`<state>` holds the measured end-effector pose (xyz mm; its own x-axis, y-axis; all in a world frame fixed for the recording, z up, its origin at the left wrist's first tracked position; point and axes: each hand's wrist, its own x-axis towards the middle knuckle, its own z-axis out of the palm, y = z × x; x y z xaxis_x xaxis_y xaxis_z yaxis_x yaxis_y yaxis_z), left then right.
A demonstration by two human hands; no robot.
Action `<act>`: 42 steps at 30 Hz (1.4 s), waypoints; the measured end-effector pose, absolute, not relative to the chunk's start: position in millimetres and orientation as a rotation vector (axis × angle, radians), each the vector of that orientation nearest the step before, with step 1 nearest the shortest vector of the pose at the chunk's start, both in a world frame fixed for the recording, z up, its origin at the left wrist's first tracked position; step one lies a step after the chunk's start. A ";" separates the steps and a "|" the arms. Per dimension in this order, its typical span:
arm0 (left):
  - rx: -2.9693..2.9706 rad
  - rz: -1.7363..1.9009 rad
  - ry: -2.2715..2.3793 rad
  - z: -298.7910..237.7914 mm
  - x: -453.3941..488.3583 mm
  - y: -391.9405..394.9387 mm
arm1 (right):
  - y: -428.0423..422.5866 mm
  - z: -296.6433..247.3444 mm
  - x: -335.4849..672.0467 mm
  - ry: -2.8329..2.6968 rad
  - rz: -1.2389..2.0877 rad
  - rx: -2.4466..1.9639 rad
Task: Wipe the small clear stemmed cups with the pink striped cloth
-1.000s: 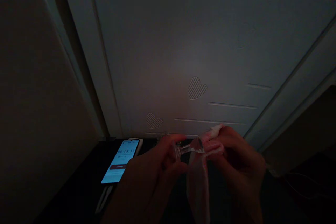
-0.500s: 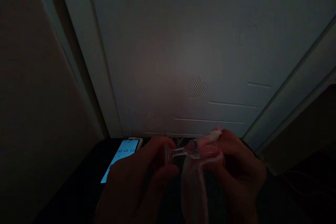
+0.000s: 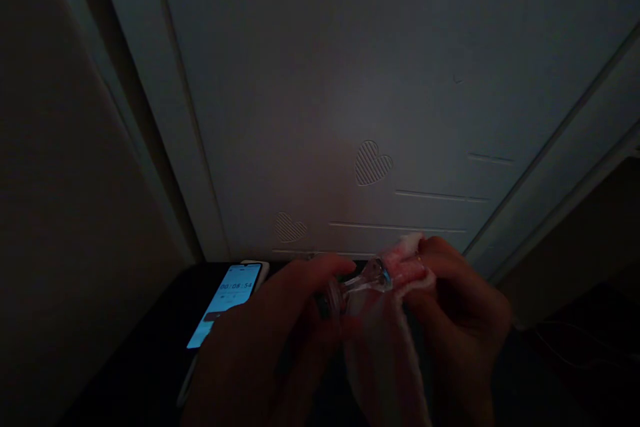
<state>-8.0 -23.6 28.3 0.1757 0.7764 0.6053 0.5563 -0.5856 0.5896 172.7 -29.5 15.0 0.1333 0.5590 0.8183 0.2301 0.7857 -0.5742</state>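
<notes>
A small clear stemmed glass (image 3: 361, 280) lies nearly sideways between my hands. My left hand (image 3: 270, 327) is closed around its round foot, at the left end. A fluffy pink-and-white cloth (image 3: 385, 347) covers the bowl end and hangs down below it. My right hand (image 3: 460, 307) is closed on the cloth at the bowl, with the thumb below and fingers above. The glass's rim is hidden by cloth and fingers. The scene is dim, so fine detail is hard to make out.
A lit phone (image 3: 227, 300) with a running timer stands to the left, partly behind my left hand. Ahead rises a pale panel (image 3: 320, 113) with engraved hearts and lines. A thin cable (image 3: 565, 353) runs at the lower right.
The glass has tilted, and its foot sits deeper in my left hand, whose fingers now reach over the stem. The cloth's hanging part has swung right. The timer has advanced.
</notes>
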 end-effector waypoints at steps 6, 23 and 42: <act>2.142 1.376 1.196 29.8 -11.5 -20.6 | -27.6 16.0 171.5 -1.492 0.224 -0.632; 2.233 1.385 1.277 23.2 -7.6 -17.3 | -30.5 16.9 173.0 -1.459 0.240 -0.748; 1.944 1.409 1.268 33.9 5.2 -25.2 | -30.1 13.6 171.5 -1.363 0.333 -0.862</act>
